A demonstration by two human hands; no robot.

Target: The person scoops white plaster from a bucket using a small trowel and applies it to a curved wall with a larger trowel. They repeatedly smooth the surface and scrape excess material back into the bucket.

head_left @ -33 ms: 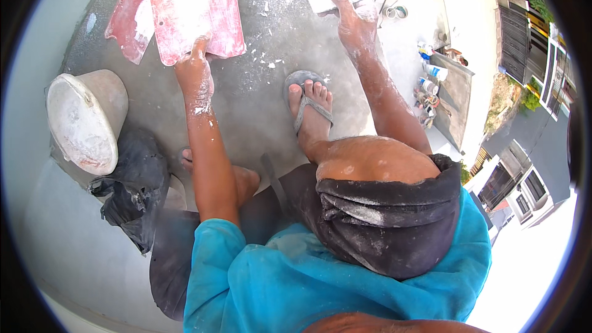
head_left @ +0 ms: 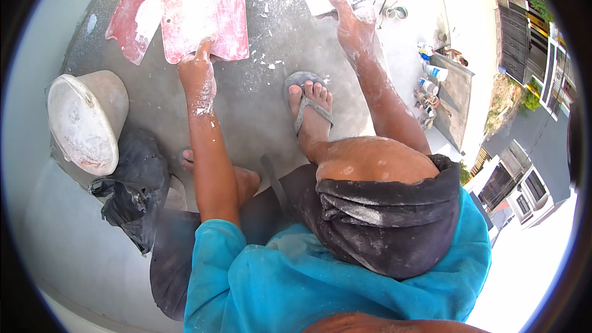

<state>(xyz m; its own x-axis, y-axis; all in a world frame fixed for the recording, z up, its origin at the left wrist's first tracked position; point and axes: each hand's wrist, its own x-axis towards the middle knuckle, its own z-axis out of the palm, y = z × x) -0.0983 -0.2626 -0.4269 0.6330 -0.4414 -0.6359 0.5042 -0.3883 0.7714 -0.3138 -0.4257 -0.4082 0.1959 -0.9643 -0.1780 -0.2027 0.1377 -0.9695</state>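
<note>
My left hand grips a flat red plastic putty board by its near edge, thumb on top. White putty smears cover much of the board's face. Beyond its left side lies a second red plastic sheet with a curved, notched edge and a white patch. On the right, my right hand is closed around a flat, putty-smeared scraper, its thumb pressed on the upper face. The fingers underneath are mostly hidden. White residue coats both hands and wrists, and the two tools are apart.
A whitish bucket stands at the left by the wall, next to a crumpled black plastic bag. White flakes dot the grey floor. My sandalled foot rests between my arms. Several small containers stand farther right.
My left hand has shifted slightly right and turned the putty board a little more upright. My right hand and the scraper have moved slightly left.
</note>
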